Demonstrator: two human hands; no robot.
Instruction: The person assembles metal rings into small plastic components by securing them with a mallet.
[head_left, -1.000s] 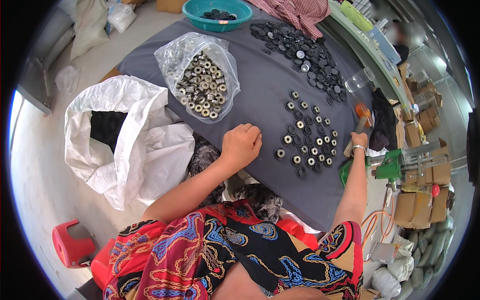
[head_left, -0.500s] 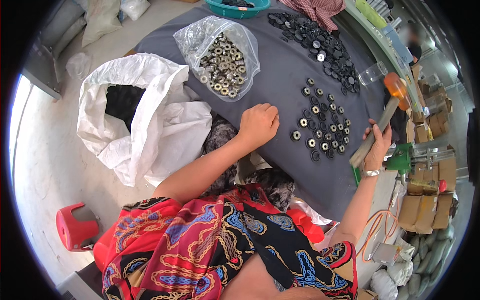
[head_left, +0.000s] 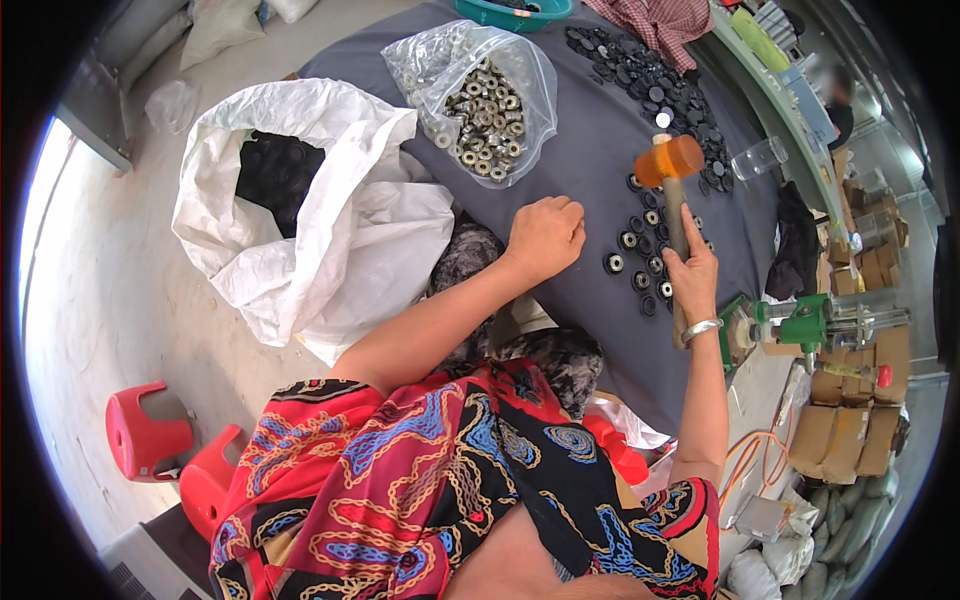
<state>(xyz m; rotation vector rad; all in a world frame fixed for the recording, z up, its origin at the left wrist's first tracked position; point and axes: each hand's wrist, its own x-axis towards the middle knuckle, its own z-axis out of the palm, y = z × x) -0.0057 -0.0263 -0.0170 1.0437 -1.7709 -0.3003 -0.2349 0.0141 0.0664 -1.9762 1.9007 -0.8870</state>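
Observation:
My right hand (head_left: 694,278) grips the wooden handle of a mallet (head_left: 670,162) with an orange head. The mallet is over a group of black round parts (head_left: 640,281) on the dark cloth, several with metal bearings seated in them, and it hides some of them. My left hand (head_left: 547,238) is a closed fist at the cloth's near side, left of that group; whatever its fingers may hold is hidden. Beyond it, a clear plastic bag (head_left: 540,75) lies with its mouth spread, full of small metal bearings (head_left: 488,118).
A white sack (head_left: 370,240) of black parts stands at the left. Farther back are a pile of black caps (head_left: 690,120), a teal basin (head_left: 515,17) and a clear jar (head_left: 760,158). At right is a green machine (head_left: 803,322); red stools (head_left: 147,432) stand lower left.
My right hand has swung the mallet leftward from the table's right side to over the black parts. My left hand stays a fist on the cloth. The whole view has shifted slightly.

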